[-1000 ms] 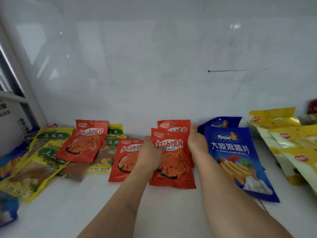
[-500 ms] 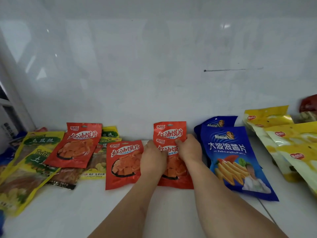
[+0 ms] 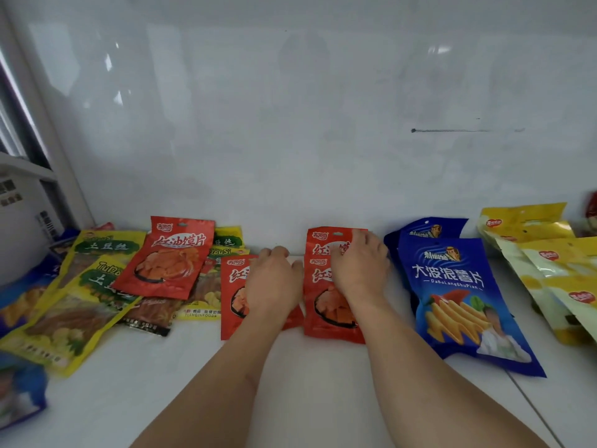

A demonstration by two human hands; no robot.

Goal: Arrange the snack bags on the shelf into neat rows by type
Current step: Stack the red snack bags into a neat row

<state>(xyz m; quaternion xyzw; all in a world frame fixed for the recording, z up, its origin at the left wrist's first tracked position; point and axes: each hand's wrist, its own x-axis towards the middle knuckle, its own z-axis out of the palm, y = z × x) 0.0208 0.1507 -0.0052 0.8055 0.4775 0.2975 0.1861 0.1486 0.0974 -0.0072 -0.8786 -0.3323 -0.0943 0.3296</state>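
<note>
Left hand: the left hand (image 3: 274, 282) is laid palm down, fingers loosely bent, on a red bag (image 3: 234, 299) lying flat on the white shelf (image 3: 307, 383); whether the bag is gripped cannot be told.
Right hand: the right hand (image 3: 358, 270) is rested with spread fingers on a pair of red bags (image 3: 332, 321), one overlapping the other; no curl round them is seen.
Red bag writing: white characters 红油馍片 are read in full on a fourth red bag (image 3: 168, 258), propped on the pile at the left; on the bags under the hands only the first characters are shown. Orange slices are pictured on each.
Blue bag: on the blue bag (image 3: 458, 302), just right of the red pair, 大波浪薯片 and "DaBoLangShuPian" are printed above a picture of crinkle-cut chips. A second blue bag (image 3: 429, 229) is partly covered behind it.
Yellow-green bags: at the left, the yellow-green bags (image 3: 64, 312) are heaped crookedly; 土豆丝 and "TuDouSi" can be read in part, and pale shreds are seen through their clear windows.
Yellow bags: the yellow bags (image 3: 549, 263) at the far right are overlapped, each with a small red logo too small to be read.
Small print: "TIANQINFOODS" is made out along the lower edge of a bag in the left heap.
</note>
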